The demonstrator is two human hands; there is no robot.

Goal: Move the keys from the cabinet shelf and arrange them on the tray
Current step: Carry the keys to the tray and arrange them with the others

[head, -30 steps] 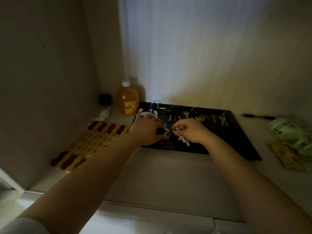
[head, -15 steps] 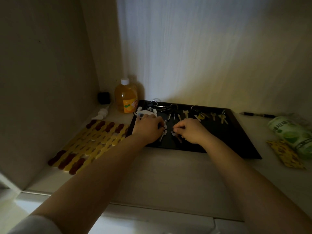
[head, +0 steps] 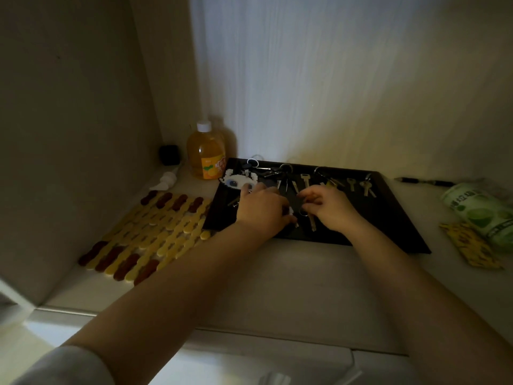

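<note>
A black tray (head: 388, 218) lies on the cabinet shelf against the back wall. Several metal keys (head: 304, 180) are lined up along its far side, with a white pixel-art keychain (head: 238, 180) at the far left corner. My left hand (head: 261, 209) rests palm down on the tray, its fingers stretched out and touching the keychain; a small pale key end shows beside its thumb. My right hand (head: 327, 207) is curled just to its right. Its fingertips pinch the ring of a silver key (head: 312, 223) that lies flat on the tray.
An orange-liquid bottle (head: 206, 154) and a small black cube (head: 168, 154) stand in the back left corner. A yellow and brown slatted mat (head: 155, 232) lies left of the tray. On the right are a pen (head: 422, 181), a green roll (head: 480, 212) and a yellow packet (head: 469, 245).
Both hands held a bunch of keys above the tray's front; they have since moved further in and lowered it. A silver key now lies flat on the tray, and my left fingers reach the keychain.
</note>
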